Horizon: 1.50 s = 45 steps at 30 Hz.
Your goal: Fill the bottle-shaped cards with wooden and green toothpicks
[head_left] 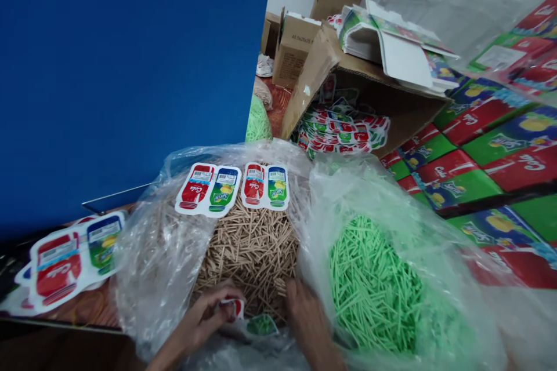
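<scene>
A clear plastic bag [143, 255] holds many thin brown sticks [248, 243]. At its near side my left hand [202, 322] pinches a small red-and-white label card, whose green part [262, 325] lies to the right, low in the bag. My right hand [307, 316] is at the right side of the brown sticks, blurred, with its fingertips among them; what it holds, if anything, is hidden. Two double cards with Cola and Sprite pictures, a left one [208, 189] and a right one [265, 186], rest on the far part of the bag.
Green sticks [374, 284] fill another plastic bag at the right. More cards [58, 264] lie at the left. An open carton [409, 107] of stacked cards stands behind, beside printed Cola boxes [456, 179]. A blue panel [122, 69] covers the upper left.
</scene>
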Each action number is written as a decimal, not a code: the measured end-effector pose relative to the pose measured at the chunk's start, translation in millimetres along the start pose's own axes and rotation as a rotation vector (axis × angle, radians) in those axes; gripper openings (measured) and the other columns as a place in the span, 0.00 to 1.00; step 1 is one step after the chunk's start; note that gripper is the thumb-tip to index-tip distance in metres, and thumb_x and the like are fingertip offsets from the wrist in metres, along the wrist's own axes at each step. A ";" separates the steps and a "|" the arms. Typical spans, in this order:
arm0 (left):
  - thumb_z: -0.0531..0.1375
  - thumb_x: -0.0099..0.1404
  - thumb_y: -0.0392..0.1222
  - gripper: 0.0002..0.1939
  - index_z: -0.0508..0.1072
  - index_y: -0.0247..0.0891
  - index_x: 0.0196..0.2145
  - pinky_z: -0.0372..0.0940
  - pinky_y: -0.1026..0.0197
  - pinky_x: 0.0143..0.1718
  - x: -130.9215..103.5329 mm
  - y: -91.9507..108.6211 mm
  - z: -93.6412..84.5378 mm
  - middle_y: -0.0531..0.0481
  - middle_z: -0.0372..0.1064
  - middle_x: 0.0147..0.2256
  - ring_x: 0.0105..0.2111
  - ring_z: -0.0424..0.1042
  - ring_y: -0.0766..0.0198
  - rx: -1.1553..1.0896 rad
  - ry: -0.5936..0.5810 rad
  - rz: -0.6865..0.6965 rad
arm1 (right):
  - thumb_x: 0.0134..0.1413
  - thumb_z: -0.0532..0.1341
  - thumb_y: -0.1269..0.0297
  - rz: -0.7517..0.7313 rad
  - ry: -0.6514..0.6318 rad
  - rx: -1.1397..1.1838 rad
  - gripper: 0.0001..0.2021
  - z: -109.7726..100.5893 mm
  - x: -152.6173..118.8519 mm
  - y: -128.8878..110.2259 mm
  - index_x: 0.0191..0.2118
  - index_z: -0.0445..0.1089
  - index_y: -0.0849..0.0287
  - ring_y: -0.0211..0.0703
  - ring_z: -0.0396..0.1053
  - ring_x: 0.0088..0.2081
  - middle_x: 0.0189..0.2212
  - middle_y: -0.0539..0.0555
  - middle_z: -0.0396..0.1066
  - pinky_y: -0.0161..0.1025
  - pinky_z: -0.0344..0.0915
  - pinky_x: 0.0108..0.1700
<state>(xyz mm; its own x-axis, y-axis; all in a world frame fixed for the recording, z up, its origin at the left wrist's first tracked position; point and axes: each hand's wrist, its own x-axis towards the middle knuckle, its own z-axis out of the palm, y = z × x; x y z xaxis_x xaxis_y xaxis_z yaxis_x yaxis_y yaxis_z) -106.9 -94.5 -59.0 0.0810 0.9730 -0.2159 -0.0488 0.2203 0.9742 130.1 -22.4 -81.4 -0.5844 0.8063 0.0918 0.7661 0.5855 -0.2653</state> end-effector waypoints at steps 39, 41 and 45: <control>0.63 0.58 0.48 0.11 0.79 0.38 0.27 0.63 0.64 0.34 19.6 10.0 22.6 0.50 0.74 0.30 0.32 0.70 0.61 0.237 -0.013 0.146 | 0.45 0.62 0.41 0.666 -0.057 1.590 0.21 -57.6 60.4 -83.1 0.31 0.63 0.56 0.44 0.73 0.27 0.22 0.45 0.67 0.38 0.67 0.30; 0.64 0.58 0.46 0.08 0.80 0.39 0.29 0.63 0.64 0.35 20.0 12.9 21.8 0.50 0.74 0.31 0.33 0.70 0.61 0.259 -0.022 0.139 | 0.47 0.61 0.42 0.602 -0.098 1.581 0.21 -57.5 62.9 -83.8 0.31 0.63 0.56 0.43 0.73 0.26 0.22 0.45 0.68 0.37 0.66 0.29; 0.65 0.57 0.42 0.06 0.79 0.39 0.25 0.62 0.65 0.32 19.6 17.2 21.1 0.51 0.74 0.29 0.31 0.70 0.62 0.287 -0.037 0.141 | 0.46 0.62 0.40 0.610 -0.186 1.575 0.23 -58.1 70.9 -81.0 0.31 0.61 0.57 0.41 0.71 0.22 0.20 0.44 0.66 0.33 0.61 0.23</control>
<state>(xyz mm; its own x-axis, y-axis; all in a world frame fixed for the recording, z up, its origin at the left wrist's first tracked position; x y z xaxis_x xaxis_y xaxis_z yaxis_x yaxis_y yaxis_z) -85.1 -73.1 -45.1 0.1302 0.9882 -0.0803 0.2204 0.0501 0.9741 42.2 -7.8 2.4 -0.4361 0.7785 -0.4513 -0.0474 -0.5207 -0.8525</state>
